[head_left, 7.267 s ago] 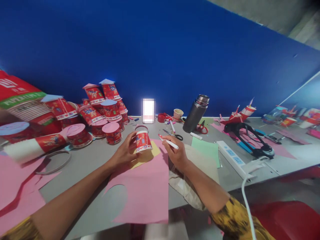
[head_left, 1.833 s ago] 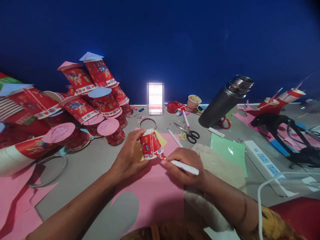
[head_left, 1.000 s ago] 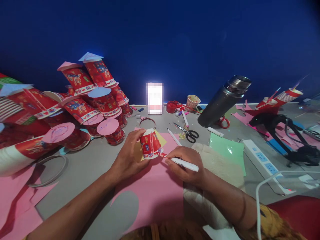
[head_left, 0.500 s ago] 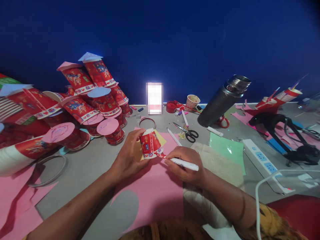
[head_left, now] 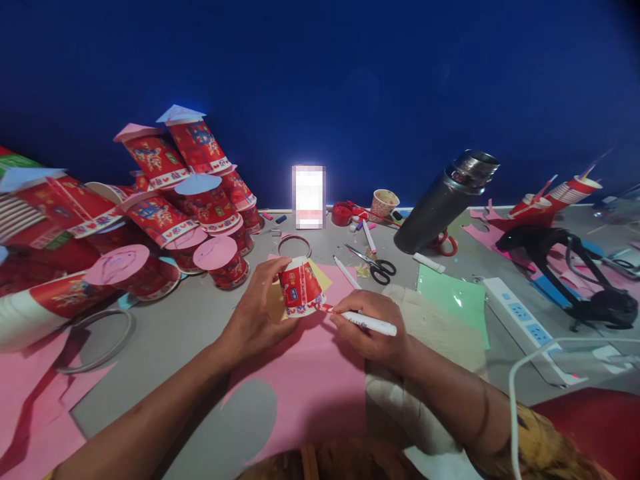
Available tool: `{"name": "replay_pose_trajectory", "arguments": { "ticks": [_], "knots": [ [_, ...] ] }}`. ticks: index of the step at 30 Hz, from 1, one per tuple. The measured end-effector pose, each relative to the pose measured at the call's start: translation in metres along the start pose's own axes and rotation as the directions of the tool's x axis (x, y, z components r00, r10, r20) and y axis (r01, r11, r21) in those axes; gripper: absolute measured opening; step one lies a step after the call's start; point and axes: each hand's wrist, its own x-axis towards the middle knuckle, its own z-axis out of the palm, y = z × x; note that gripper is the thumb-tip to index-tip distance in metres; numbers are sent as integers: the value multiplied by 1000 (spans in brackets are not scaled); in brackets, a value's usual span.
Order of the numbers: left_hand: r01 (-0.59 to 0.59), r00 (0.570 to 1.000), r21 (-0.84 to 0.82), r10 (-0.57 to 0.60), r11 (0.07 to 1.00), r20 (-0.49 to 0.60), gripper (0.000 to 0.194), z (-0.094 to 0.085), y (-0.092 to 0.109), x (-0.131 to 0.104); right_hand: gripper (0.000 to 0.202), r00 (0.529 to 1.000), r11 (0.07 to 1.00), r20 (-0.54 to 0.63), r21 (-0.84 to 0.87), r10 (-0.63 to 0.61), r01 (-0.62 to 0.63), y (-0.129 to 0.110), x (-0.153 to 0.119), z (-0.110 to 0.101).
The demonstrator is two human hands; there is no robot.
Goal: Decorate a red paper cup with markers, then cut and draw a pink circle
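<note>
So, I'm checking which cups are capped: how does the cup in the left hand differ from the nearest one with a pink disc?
The held cup has no disc on top, while the standing cup carries a pink paper disc. The held cup is gripped in the left hand, while the standing cup rests on the table. Both are red with printed patterns.
</note>
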Motion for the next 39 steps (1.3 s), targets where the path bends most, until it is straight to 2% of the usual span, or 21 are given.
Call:
{"name": "replay_pose_trajectory", "arguments": {
  "ticks": [12, 24, 32, 37, 39],
  "knots": [
    [-12, 1000, 16, 12, 1000, 2, 83, 0, 0, 0, 10, 1000, 1000, 24, 18, 7, -7, 2, -1, 1],
    [8, 1000, -6, -8, 1000, 16, 80, 0, 1, 1, 9, 1000, 1000, -15, 9, -3, 3, 1, 3, -4],
    [-45, 999, -2, 45, 999, 1, 85, 2, 0, 0, 9, 996, 996, 43, 45, -81, 79, -1, 1, -2],
    [-44, 999, -9, 44, 999, 4, 83, 2, -1, -1, 10, 998, 998, 25, 26, -62, 62, -2, 2, -3],
    [-9, 1000, -41, 10, 999, 12, 83, 1, -1, -1, 9, 999, 999, -4, 24, -40, 40, -3, 3, -5]
  ]
}}
